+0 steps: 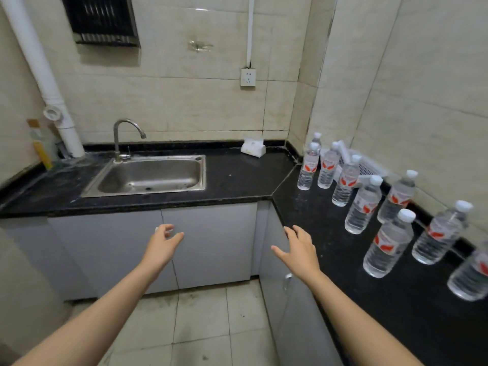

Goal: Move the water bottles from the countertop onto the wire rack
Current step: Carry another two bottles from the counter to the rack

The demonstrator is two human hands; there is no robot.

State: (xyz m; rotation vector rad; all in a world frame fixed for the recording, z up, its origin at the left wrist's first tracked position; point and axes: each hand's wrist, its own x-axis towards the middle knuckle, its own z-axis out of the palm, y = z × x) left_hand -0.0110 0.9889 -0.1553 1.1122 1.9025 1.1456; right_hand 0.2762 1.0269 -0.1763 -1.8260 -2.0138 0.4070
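Observation:
Several clear water bottles with white caps and red labels stand upright on the black countertop [303, 212] along the right wall. The nearest full one is the bottle [388, 244], with another bottle [363, 206] behind it and a farther bottle [307, 167] near the corner. My right hand [298, 248] hovers open over the counter's front edge, left of the bottles and not touching any. My left hand [163, 243] is open in front of the cabinet doors, holding nothing. No wire rack is in view.
A steel sink [150, 175] with a tap [126, 138] is set in the counter at the back left. A white tissue pack [253, 147] lies by the back wall. A white perforated object [367, 165] stands behind the bottles. Grey cabinets and tiled floor lie below.

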